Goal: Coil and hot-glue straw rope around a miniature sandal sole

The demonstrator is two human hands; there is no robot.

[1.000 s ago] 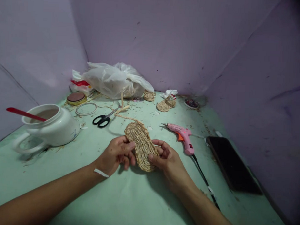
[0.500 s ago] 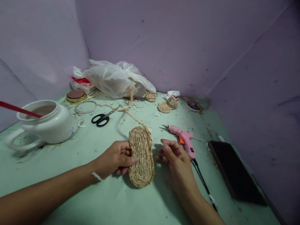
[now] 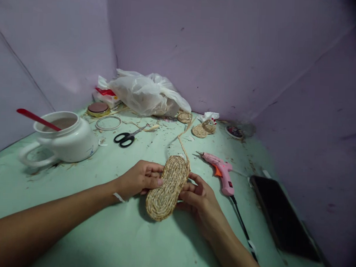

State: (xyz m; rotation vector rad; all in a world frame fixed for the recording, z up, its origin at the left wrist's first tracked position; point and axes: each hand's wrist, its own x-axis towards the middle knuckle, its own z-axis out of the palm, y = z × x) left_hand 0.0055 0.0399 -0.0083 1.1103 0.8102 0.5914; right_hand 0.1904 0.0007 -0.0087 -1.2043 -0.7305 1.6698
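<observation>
The straw oval (image 3: pixel 168 187) is being held by its two sides, with left hand (image 3: pixel 140 179) and right hand (image 3: pixel 197 195) both closed on it, over the green table (image 3: pixel 127 240) near the glue gun (image 3: pixel 221 174).

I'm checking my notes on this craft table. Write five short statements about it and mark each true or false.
1. The left hand and right hand both grip the woven oval. True.
2. The right hand holds the pink glue gun. False: it lies on the table, just right of that hand.
3. The scissors lie untouched beyond the left hand. True.
4. The red spoon lies flat on the table. False: it rests in the white pot.
5. A braided cord runs from the oval's far end toward the back. True.
</observation>
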